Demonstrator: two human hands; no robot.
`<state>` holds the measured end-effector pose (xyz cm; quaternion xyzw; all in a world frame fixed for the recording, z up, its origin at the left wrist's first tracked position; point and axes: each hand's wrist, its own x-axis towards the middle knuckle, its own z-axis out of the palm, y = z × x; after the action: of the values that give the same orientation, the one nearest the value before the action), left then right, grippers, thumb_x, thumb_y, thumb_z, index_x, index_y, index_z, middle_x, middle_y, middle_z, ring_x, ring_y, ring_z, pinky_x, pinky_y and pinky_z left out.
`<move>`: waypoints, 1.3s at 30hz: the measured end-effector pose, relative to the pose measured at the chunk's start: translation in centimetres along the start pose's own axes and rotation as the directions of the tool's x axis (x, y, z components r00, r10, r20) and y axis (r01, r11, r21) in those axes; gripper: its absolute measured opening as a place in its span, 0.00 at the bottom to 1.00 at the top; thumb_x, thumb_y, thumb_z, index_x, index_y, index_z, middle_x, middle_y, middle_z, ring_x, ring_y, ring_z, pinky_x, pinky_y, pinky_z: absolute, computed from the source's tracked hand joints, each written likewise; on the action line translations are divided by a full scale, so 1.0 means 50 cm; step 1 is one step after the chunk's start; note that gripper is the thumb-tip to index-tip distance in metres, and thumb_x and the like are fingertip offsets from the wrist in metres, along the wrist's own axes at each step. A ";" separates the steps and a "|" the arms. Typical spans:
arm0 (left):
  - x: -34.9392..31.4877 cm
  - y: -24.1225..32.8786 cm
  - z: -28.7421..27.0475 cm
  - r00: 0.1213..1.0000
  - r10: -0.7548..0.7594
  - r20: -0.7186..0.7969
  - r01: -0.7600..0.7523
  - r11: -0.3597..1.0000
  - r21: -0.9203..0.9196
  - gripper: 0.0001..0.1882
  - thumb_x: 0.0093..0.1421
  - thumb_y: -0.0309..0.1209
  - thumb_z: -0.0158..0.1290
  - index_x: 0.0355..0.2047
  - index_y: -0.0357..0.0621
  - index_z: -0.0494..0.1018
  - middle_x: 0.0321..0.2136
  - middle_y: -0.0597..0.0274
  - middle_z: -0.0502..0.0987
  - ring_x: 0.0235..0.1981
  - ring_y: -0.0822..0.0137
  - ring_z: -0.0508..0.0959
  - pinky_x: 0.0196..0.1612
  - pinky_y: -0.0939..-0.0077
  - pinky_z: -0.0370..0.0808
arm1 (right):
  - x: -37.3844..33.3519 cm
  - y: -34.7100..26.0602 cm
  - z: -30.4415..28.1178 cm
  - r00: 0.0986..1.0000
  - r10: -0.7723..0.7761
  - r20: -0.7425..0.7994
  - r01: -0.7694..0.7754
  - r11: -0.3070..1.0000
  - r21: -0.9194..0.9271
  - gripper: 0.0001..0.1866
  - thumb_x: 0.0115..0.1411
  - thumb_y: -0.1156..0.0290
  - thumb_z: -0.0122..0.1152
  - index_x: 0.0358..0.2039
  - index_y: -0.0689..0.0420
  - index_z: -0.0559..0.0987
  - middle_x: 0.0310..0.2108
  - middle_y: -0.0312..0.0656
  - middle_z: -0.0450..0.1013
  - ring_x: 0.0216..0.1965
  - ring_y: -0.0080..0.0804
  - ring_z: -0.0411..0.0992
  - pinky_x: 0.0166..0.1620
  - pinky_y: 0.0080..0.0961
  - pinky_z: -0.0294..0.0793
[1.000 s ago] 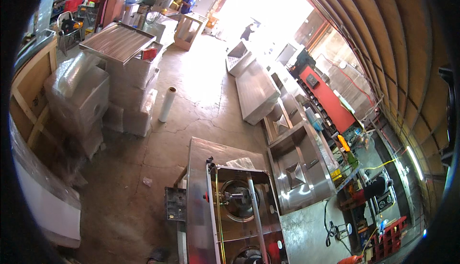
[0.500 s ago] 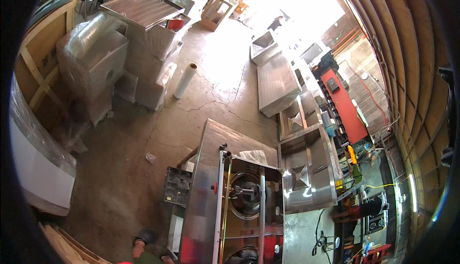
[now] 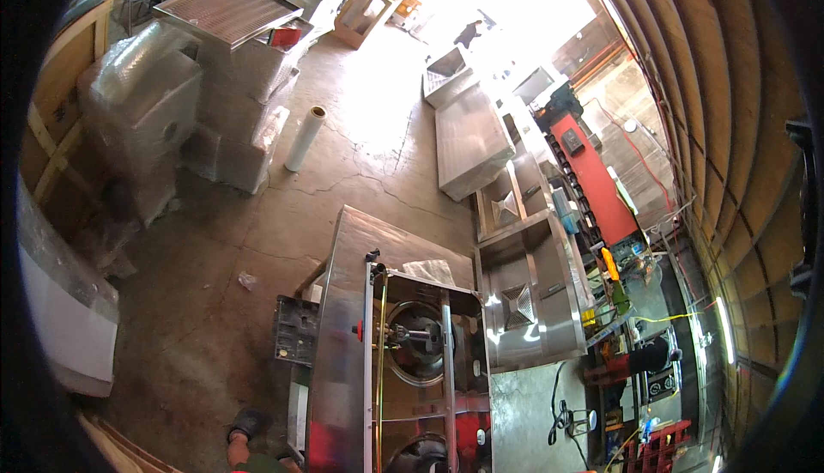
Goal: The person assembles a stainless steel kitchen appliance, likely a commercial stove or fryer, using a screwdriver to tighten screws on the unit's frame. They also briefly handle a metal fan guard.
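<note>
Neither my left hand nor my right hand shows. Closest to me, a metal stove body [image 3: 449, 361] lies on a stainless steel table [image 3: 336, 318], its inner side exposed. A round burner opening [image 3: 402, 368] has metal fittings across it, and a second round opening [image 3: 421, 454] is cut off by the lower edge. Along the left side of the body runs a brass-coloured pipe [image 3: 380, 370], with a small red knob [image 3: 358, 330] beside it. A crumpled clear plastic sheet [image 3: 427, 271] rests at the body's far edge.
A black crate [image 3: 296, 327] and a shoe [image 3: 246, 422] are at lower left. Steel sinks [image 3: 549, 297] and a white-topped surface [image 3: 528, 413] with a black cord stand right. Wrapped boxes [image 3: 154, 104] and an upright film roll [image 3: 305, 140] are farther left. People [image 3: 469, 33] are distant.
The whole view has shifted, so the stove body, table and sinks appear further left. The parts on the stove look the same, and no hand has come into view.
</note>
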<state>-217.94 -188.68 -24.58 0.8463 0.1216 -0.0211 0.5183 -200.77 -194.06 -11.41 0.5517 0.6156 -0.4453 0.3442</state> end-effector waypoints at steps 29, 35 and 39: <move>0.026 -0.025 -0.036 0.988 0.082 0.132 -0.078 0.996 -0.040 0.14 0.54 0.45 0.57 0.33 0.51 0.84 0.33 0.61 0.84 0.44 0.56 0.82 0.58 0.46 0.67 | -0.081 -0.119 -0.009 0.990 0.118 -0.072 -0.119 0.993 -0.016 0.18 0.63 0.58 0.59 0.48 0.49 0.86 0.46 0.53 0.81 0.48 0.45 0.80 0.47 0.39 0.81; 0.044 -0.025 -0.051 0.986 0.086 0.141 -0.080 0.996 -0.047 0.14 0.54 0.45 0.57 0.33 0.50 0.83 0.33 0.60 0.84 0.43 0.55 0.82 0.57 0.46 0.68 | 0.028 0.125 0.127 0.977 0.146 0.158 -0.213 0.544 0.812 0.20 0.62 0.59 0.59 0.50 0.53 0.85 0.45 0.55 0.81 0.47 0.45 0.80 0.49 0.40 0.79; 0.046 -0.039 -0.042 0.976 0.096 0.197 -0.092 0.995 -0.028 0.15 0.54 0.44 0.58 0.33 0.50 0.83 0.33 0.60 0.84 0.43 0.55 0.82 0.56 0.47 0.68 | -0.085 -0.098 0.001 0.992 0.103 -0.075 -0.078 0.958 0.277 0.21 0.66 0.58 0.53 0.52 0.59 0.80 0.44 0.55 0.80 0.49 0.48 0.78 0.52 0.45 0.77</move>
<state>-216.37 -185.55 -25.66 0.8398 0.0295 -0.0797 0.5363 -204.97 -195.67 -6.71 0.6406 0.5369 -0.4849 0.2573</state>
